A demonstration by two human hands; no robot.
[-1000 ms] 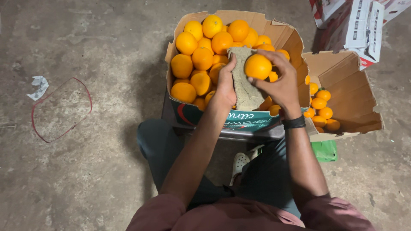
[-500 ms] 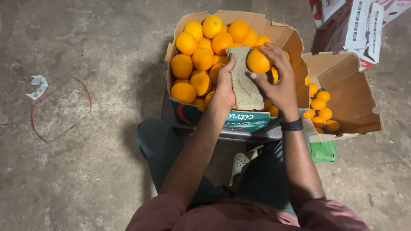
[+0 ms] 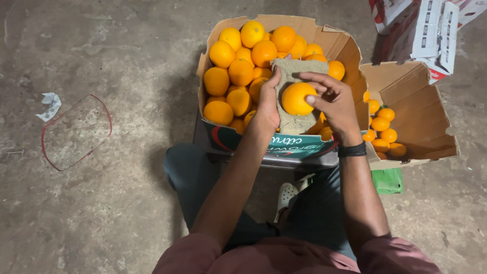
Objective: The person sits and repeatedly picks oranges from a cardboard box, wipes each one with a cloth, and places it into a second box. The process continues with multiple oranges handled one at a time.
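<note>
While the left hand (image 3: 267, 109) clasps a coarse cloth (image 3: 296, 91) over the full orange carton (image 3: 345, 48), right hand (image 3: 332, 101), grip closed, presses one orange (image 3: 297, 98) into it; bare floor (image 3: 101, 203) lies leftward.

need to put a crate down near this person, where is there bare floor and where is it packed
Bare concrete floor lies left of the full box of oranges, from the red wire loop and paper scrap to the knee. To the right it is crowded: the second box, white cartons and a green object.
</note>
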